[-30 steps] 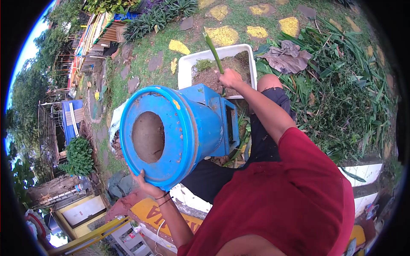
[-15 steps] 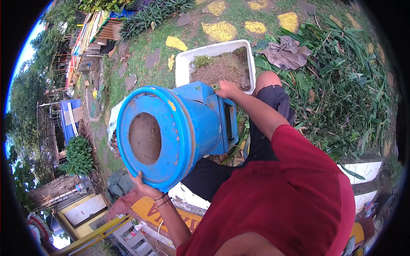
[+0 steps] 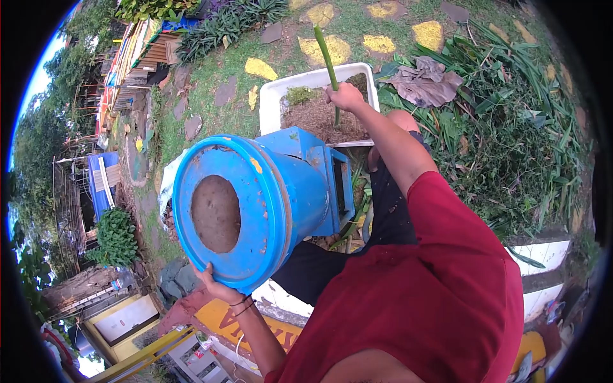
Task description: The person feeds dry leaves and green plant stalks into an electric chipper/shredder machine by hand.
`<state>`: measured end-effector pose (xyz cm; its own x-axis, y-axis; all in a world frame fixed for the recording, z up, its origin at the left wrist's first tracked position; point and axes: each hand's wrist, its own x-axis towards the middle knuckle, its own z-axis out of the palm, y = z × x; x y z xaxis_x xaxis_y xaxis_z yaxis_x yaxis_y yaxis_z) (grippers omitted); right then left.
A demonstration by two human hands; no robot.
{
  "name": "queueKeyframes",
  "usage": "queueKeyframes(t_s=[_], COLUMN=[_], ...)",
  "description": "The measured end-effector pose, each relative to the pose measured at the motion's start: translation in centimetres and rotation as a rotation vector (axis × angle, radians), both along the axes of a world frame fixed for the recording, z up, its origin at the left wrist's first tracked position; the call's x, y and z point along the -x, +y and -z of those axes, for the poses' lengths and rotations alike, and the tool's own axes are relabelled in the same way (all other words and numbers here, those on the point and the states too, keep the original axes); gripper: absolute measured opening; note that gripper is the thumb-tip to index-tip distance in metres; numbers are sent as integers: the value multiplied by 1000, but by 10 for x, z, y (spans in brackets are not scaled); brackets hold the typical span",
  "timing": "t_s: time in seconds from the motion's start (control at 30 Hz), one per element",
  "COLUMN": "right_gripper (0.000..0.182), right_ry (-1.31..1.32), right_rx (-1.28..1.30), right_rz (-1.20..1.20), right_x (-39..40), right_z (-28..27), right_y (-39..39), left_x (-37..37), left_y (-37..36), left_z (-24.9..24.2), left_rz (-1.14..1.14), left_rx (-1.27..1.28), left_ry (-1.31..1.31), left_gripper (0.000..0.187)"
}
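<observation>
A blue round-topped machine [image 3: 255, 191] with a brown, round centre in its face stands in front of me. My left hand [image 3: 220, 285] rests against the lower rim of its round face, its thumb on the rim; its other fingers are partly hidden behind. My right hand [image 3: 346, 97] is closed around a green stalk [image 3: 326, 56], held roughly upright above a white tub [image 3: 271, 110]. Brown chopped material [image 3: 311, 120] fills much of the tub, with a green clump [image 3: 298, 96] on top.
A heap of cut green leaves and stems [image 3: 504, 134] lies on the right, with a large dry leaf [image 3: 424, 81]. Yellow stepping stones [image 3: 262, 68] dot the grass. A yellow-framed board [image 3: 128, 316] and a grey slatted item [image 3: 195, 360] are at lower left.
My right hand has moved up and away from the machine to over the tub, and the green stalk now shows at length. My left hand has stayed at the rim.
</observation>
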<state>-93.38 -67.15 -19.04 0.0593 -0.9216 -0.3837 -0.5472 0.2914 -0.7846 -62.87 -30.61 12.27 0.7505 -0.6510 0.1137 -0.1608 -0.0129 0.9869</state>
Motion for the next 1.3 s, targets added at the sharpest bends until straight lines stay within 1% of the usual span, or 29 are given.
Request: queueKeyframes(t_s=[0.07,0.1,0.17,0.2,0.27,0.33,0.4,0.43,0.47,0.5,0.53,0.6,0.63,0.67,0.7,0.73,0.77,0.8,0.83,0.9,0.93,1.0,1.07,1.13,1.17,1.23,1.27,1.3], right_gripper=[48,48,50,50,53,53,52,52,48,43,43,41,41,40,40,40,40,41,41,43,43,45,45,44,44,45,45,44], right_ry=[-116,-117,-238,-239,-412,-367,-358,-363,-270,-175,-177,10,7,17,26,22,-34,-89,-87,-76,-72,-304,-288,-476,-475,-445,-446,-206], right_rx=[37,34,19,15,-53,-2,-74,-75,10,96,99,134,133,142,150,148,159,171,173,193,197,113,118,-18,-18,-52,-50,111], right_rz=[36,36,49,48,1,-37,-211,-214,-365,-515,-517,-629,-633,-578,-520,-517,-371,-225,-224,-88,-88,44,56,10,9,-160,-161,-293], right_x=[0,-2,-8,-13,-22,-34,-44,-51,-60,-63,-58,-56,-54,-45,-42,-42,-43,-43,-39,-21,-16,-11,-11,-19,-24,-38,-40,-39], right_z=[-4,-5,-9,-12,-13,-8,-4,5,33,50,53,50,49,37,37,37,49,46,46,21,11,3,-3,-9,-7,5,7,11], right_y=[4,5,6,8,11,21,38,42,46,49,50,55,51,45,39,30,15,8,6,6,5,7,12,19,22,29,34,39], left_x=[2,4,9,11,11,6,6,6,5,3,2,7,10,9,7,6,4,2,1,3,3,8,10,9,9,10,10,10], left_y=[0,-1,-3,-4,-4,-3,-4,-3,-2,-1,-1,-4,-5,-3,-3,-3,-3,-2,-2,-2,-3,-4,-5,-5,-5,-5,-5,-5], left_z=[-1,-2,-4,-5,-6,-3,-3,-4,-3,-2,-1,-5,-6,-5,-4,-4,-3,-2,-2,-3,-3,-5,-4,-3,-3,-5,-5,-5], left_rz=[-6,-8,-9,-15,-23,-16,-36,-54,-57,-48,-37,-34,-28,-31,-29,-25,-22,-16,-9,-10,-14,-19,-21,-23,-24,-14,-15,-14], left_rx=[-9,-10,-14,-17,-21,-25,-32,-42,-43,-41,-35,-46,-63,-68,-64,-56,-55,-51,-47,-47,-51,-46,-46,-12,-11,-26,-23,-28], left_ry=[-11,-12,-11,-1,8,0,-17,-33,-34,-31,-30,-51,-64,-67,-63,-57,-58,-56,-53,-55,-59,-49,-40,-22,-22,-37,-39,-35], left_gripper=[62,61,61,61,61,62,61,59,59,59,59,61,63,63,63,63,63,63,63,63,63,63,63,62,62,63,63,63])
